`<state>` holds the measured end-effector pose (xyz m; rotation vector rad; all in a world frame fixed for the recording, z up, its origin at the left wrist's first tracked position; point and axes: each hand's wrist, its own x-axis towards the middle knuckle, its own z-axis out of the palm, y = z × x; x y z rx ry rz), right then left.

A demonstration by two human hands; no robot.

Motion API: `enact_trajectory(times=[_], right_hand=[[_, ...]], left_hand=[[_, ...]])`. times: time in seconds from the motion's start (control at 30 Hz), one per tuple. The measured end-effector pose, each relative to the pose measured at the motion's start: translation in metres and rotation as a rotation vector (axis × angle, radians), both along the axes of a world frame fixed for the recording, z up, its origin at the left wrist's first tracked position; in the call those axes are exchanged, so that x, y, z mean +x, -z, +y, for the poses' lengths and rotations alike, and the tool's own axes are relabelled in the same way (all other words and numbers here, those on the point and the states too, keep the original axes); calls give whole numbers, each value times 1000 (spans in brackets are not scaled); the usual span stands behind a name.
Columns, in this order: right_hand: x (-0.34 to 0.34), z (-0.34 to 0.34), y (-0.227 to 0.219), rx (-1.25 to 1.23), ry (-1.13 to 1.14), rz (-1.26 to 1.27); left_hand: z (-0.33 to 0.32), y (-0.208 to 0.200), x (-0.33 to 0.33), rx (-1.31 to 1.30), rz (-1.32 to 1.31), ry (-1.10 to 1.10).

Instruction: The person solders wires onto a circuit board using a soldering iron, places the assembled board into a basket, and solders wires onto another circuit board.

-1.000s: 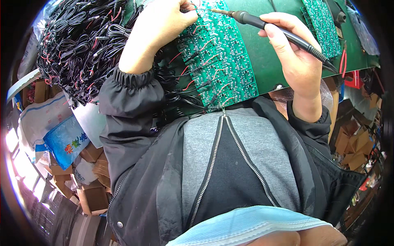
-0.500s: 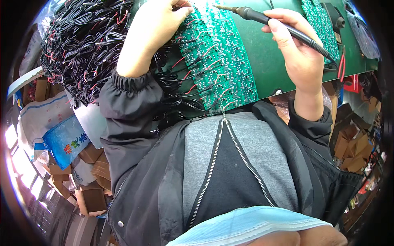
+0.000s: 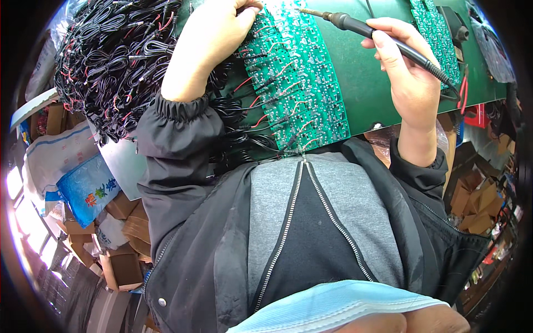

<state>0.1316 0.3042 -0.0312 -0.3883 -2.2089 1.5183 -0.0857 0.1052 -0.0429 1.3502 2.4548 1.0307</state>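
Note:
A column of green circuit boards (image 3: 311, 94) lies in front of me on the green table. Short red and black wires run from its left edge to bundled black cables (image 3: 227, 108). My left hand (image 3: 236, 19) reaches to the far left edge of the boards, thumb and fingers pinched together. What they pinch is too small to make out. In my right hand (image 3: 408, 66) is a soldering iron (image 3: 361, 28), gripped like a pen. Its tip points left, over or just above the far part of the boards; contact cannot be made out.
A large heap of black cables (image 3: 111, 61) covers the table's left side. More circuit boards (image 3: 436, 39) lie at the far right, beside a black object (image 3: 455, 25) and a red cord (image 3: 463, 89). Cardboard boxes (image 3: 121, 269) and a blue-white bag (image 3: 89, 191) are at lower left.
The soldering iron and my right hand have shifted slightly right and nearer to me. My left hand stays pinched at the boards' edge, almost in the same place.

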Motion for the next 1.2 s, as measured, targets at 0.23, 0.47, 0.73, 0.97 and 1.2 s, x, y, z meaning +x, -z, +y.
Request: enact_trajectory(times=[0.23, 0.47, 0.73, 0.97, 1.2], right_hand=[[7, -2, -1, -13, 17, 0], [-4, -8, 3, -55, -18, 14], [-12, -15, 9, -113, -60, 70], [-14, -12, 12, -139, -82, 39], [-32, -28, 4, 30, -24, 81]], left_hand=[[1, -10, 5, -56, -53, 73], [10, 4, 1, -96, 132, -7], [10, 11, -3, -79, 12, -90], [11, 9, -1, -63, -74, -109], [12, 14, -3, -32, -29, -91]])
